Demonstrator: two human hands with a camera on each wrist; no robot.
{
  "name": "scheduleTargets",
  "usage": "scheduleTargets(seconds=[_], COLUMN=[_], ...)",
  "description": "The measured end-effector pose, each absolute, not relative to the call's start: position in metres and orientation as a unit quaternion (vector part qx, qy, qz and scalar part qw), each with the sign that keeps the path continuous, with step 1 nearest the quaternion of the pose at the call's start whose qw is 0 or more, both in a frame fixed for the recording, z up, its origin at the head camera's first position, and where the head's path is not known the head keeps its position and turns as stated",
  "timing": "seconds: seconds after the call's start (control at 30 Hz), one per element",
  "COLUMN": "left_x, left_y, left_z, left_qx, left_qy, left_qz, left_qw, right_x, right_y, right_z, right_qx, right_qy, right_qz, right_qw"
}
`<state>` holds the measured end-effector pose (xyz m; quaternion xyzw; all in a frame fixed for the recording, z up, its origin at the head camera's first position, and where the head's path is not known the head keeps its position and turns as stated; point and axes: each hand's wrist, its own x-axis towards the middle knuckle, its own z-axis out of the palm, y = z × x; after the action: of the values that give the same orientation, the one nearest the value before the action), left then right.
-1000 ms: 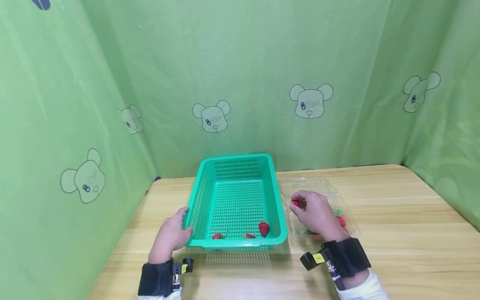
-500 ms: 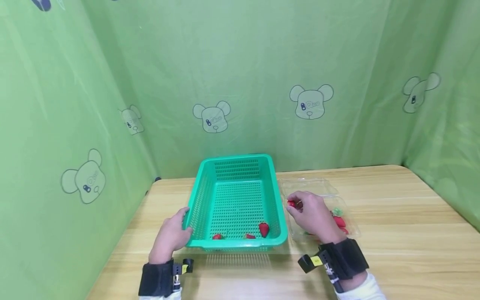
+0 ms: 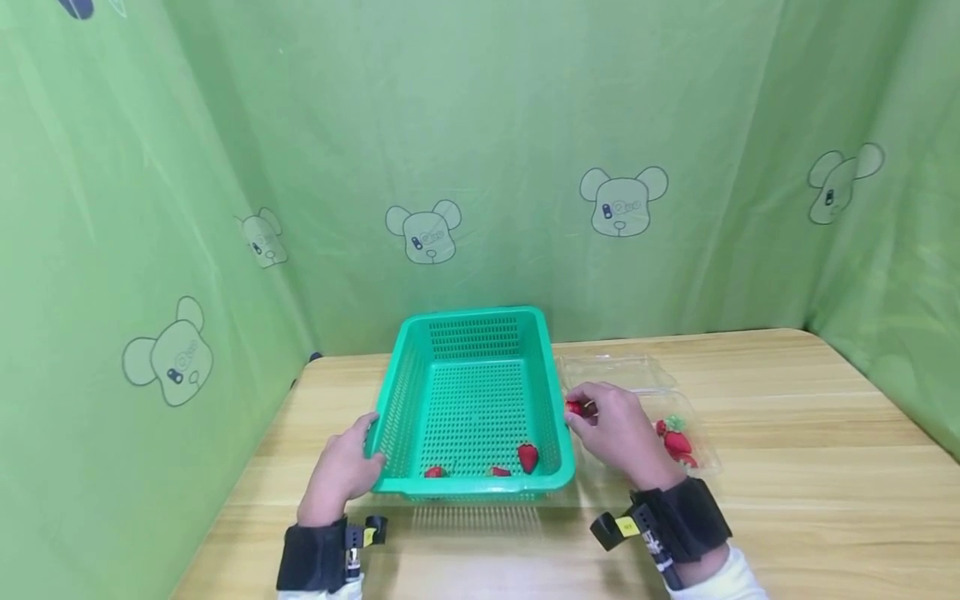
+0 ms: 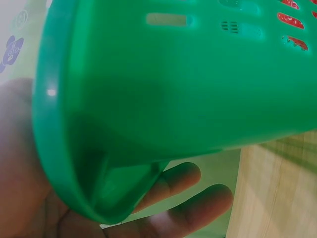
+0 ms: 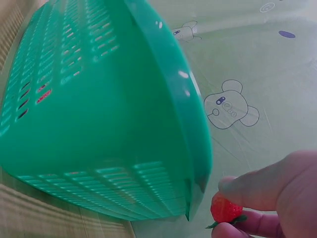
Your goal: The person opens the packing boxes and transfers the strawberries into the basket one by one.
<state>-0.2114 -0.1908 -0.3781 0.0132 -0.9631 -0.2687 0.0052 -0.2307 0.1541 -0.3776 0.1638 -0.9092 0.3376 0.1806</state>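
Right grip is pinching a strawberry, probably light and easily bruised, best taken gently by its sides. Left grip is holding the basket.

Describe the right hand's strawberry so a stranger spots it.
Find the green basket on the table. Beside its right rim, the right hand pinches the strawberry. It's the only one held; other strawberries lie in the basket and clear box.
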Motion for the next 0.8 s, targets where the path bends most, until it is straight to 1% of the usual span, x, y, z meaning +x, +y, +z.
scheduleTargets(seconds=[0.53,0.8], left_x=[-0.212,-0.212], left_y=[-0.190,-0.191], left_z=[-0.377,-0.377], left_qx=[0.009,0.012], left_qy=[-0.963,-0.964], left_qz=[-0.268,-0.267], left_qw=[0.009,0.007], right_x=[-0.225,-0.222], right_y=[0.142,0.136], right_z=[-0.373,-0.376], right_qx=[0.158,0.181], right_qy=[-0.914,-0.908], right_qz=[0.340,0.338], right_qw=[0.156,0.169])
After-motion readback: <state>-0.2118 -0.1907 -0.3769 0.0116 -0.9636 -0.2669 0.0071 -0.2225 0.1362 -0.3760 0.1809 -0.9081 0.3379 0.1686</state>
